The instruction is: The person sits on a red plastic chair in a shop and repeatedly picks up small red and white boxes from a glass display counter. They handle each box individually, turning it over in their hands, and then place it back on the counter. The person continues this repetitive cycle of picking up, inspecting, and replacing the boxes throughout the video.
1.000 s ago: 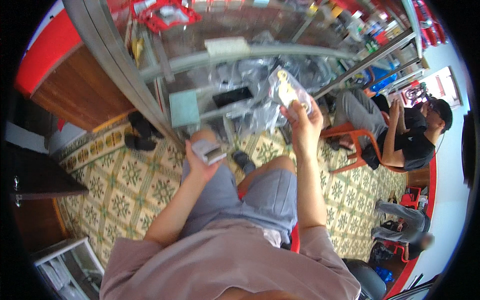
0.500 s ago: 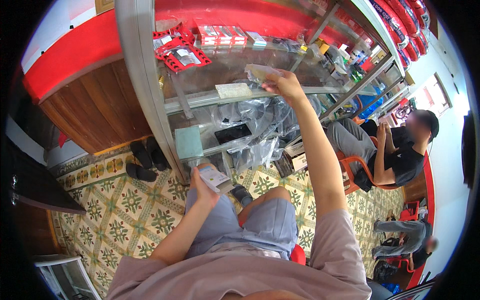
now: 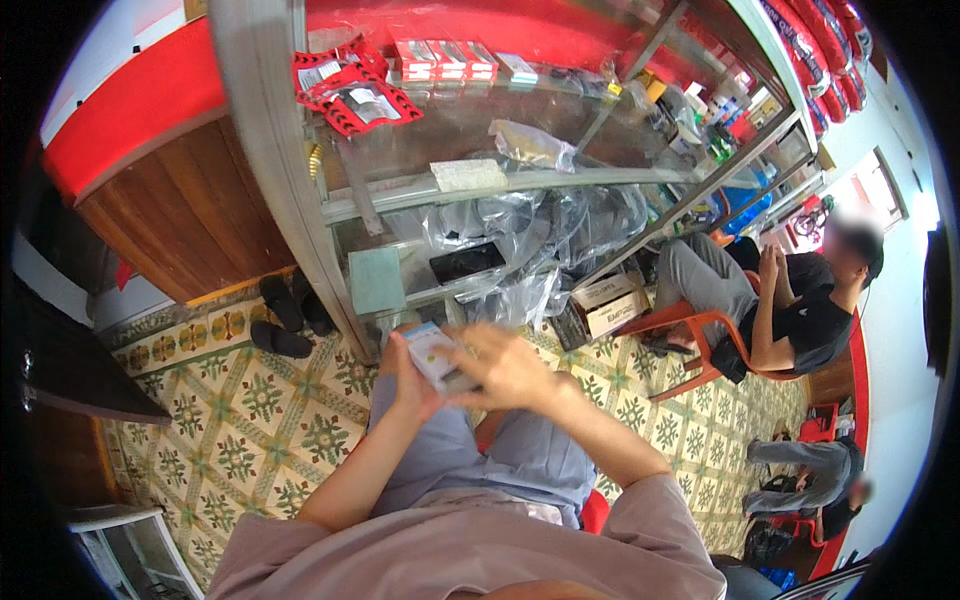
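Note:
Above my lap, my left hand (image 3: 408, 388) grips a small flat box (image 3: 432, 357), white with a light blue end. My right hand (image 3: 503, 366) is at the box's right side, its fingers partly over it and smeared by motion; whether they touch it I cannot make out. On the glass shelf in front lies a clear plastic bag (image 3: 533, 145) with something yellowish in it. Left of the bag is a pale paper label (image 3: 469, 175) at the shelf's front edge. A dark phone (image 3: 467, 263) and a pale green square piece (image 3: 376, 280) rest on the lower shelf.
A glass display case (image 3: 345, 212) holds red packets (image 3: 357, 98), small boxes (image 3: 445, 60) and plastic bags. Black slippers (image 3: 280, 340) lie on the patterned tiles. At right a person sits on an orange chair (image 3: 690, 325), near a cardboard box (image 3: 610, 305); another person is farther back.
My right hand has let go of the clear plastic bag on the shelf and come down to the box. My left hand still holds the box.

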`<move>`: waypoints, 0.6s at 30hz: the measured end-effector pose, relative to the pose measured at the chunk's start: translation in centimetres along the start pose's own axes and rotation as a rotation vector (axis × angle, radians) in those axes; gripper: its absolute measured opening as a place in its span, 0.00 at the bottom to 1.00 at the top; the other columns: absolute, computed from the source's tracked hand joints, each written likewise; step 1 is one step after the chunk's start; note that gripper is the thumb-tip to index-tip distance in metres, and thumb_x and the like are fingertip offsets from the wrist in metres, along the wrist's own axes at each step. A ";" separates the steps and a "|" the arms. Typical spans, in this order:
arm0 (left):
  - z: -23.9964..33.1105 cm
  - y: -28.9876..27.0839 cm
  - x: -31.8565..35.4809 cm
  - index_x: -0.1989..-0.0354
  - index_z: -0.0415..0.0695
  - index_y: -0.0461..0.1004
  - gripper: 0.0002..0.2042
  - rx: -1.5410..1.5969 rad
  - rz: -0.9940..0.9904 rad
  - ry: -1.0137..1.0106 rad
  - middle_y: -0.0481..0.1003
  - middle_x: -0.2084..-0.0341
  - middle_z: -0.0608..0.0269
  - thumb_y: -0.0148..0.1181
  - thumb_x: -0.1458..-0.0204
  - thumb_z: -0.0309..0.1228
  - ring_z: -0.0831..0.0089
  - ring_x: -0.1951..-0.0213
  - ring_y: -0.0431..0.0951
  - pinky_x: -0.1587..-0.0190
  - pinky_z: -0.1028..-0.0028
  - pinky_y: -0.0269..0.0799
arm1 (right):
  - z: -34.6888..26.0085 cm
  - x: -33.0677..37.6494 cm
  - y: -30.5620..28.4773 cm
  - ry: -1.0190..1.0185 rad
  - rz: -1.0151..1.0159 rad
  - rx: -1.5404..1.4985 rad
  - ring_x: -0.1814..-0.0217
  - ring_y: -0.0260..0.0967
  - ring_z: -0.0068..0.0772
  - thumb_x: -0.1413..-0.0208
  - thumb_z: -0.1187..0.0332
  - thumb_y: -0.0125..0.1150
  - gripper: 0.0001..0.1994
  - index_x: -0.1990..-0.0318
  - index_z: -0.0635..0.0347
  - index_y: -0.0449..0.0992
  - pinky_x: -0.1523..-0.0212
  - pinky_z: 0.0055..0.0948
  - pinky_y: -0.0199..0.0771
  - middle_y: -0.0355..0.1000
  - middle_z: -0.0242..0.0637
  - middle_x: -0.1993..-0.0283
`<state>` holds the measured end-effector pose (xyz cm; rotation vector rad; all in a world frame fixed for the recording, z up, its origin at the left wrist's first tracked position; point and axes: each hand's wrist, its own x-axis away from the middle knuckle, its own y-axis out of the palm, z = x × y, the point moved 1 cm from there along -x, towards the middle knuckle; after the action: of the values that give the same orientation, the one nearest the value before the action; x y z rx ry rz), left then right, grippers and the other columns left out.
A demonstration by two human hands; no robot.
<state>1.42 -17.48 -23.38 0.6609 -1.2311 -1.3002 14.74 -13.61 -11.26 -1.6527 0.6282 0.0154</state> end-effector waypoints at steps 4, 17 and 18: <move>-0.5 0.0 0.7 0.46 0.48 0.64 0.35 -0.204 0.091 -0.123 0.69 0.52 0.62 0.39 0.50 0.66 0.66 0.49 0.69 0.48 0.62 0.67 | -1.4 1.7 1.3 0.025 -0.030 -0.017 0.54 0.67 0.39 0.61 0.53 0.66 0.28 0.50 0.55 0.70 0.52 0.33 0.70 0.68 0.37 0.53; -0.9 -3.4 -0.5 0.59 0.48 0.66 0.19 -0.312 0.133 -0.174 0.72 0.69 0.62 0.45 0.46 0.51 0.74 0.67 0.70 0.61 0.72 0.65 | 9.7 -3.0 -14.5 0.118 0.799 0.432 0.58 0.69 0.46 0.60 0.76 0.58 0.18 0.57 0.64 0.72 0.56 0.37 0.69 0.71 0.47 0.59; -0.9 -3.6 -0.7 0.59 0.47 0.66 0.18 -0.275 0.156 -0.183 0.71 0.70 0.63 0.46 0.46 0.50 0.74 0.68 0.69 0.62 0.72 0.64 | 12.3 -4.5 -15.5 0.168 0.786 0.440 0.57 0.69 0.49 0.60 0.76 0.58 0.18 0.55 0.63 0.72 0.55 0.37 0.69 0.70 0.47 0.59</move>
<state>1.12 -17.87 -27.16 0.2486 -1.1950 -1.3886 21.43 0.16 2.11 -0.9146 1.2783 0.2891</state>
